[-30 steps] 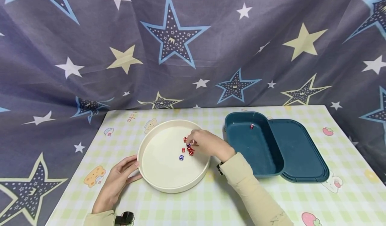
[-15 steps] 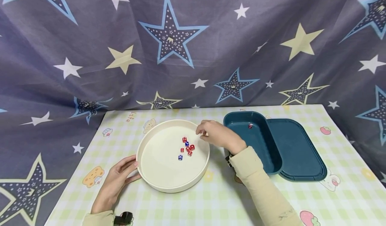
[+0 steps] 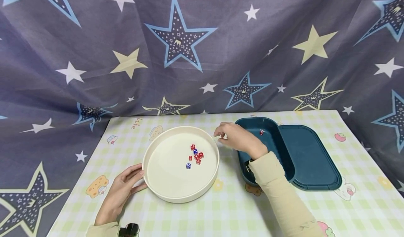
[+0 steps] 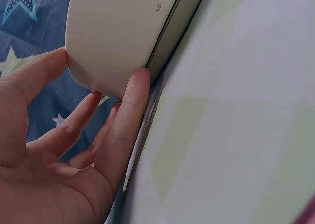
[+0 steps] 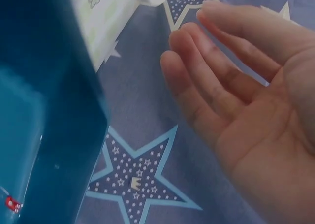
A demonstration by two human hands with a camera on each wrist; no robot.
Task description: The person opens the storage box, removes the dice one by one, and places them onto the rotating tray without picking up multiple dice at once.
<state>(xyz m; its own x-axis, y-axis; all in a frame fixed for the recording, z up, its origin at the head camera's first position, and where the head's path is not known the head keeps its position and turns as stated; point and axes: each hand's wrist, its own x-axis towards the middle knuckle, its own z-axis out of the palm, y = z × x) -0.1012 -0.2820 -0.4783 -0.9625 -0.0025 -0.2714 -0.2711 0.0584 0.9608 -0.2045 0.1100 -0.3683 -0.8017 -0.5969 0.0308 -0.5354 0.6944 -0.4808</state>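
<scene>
A round cream tray (image 3: 170, 184) lies on the table with several small red dice (image 3: 201, 155) and two blue dice (image 3: 188, 166) inside, clustered right of centre. My left hand (image 3: 121, 188) touches the tray's outer left wall with its fingertips; the left wrist view shows fairly straight fingers against the cream side (image 4: 118, 37). Between the tray and a dark teal box (image 3: 268, 166) hovers my right hand (image 3: 240, 137), fingers loosely bent. The right wrist view shows the right palm (image 5: 266, 130) with nothing held. A single red die (image 3: 261, 132) lies in the box's far end.
Right of the box lies a teal lid (image 3: 310, 156), flat and partly behind the box's edge. A pale checked cloth (image 3: 176, 219) covers the table. Behind it hangs a dark curtain (image 3: 202, 82) printed with stars.
From above the dice, my right hand has pulled back to the right, past the tray's rim toward the box. The left hand stays against the tray; the dice in the last half second look unmoved.
</scene>
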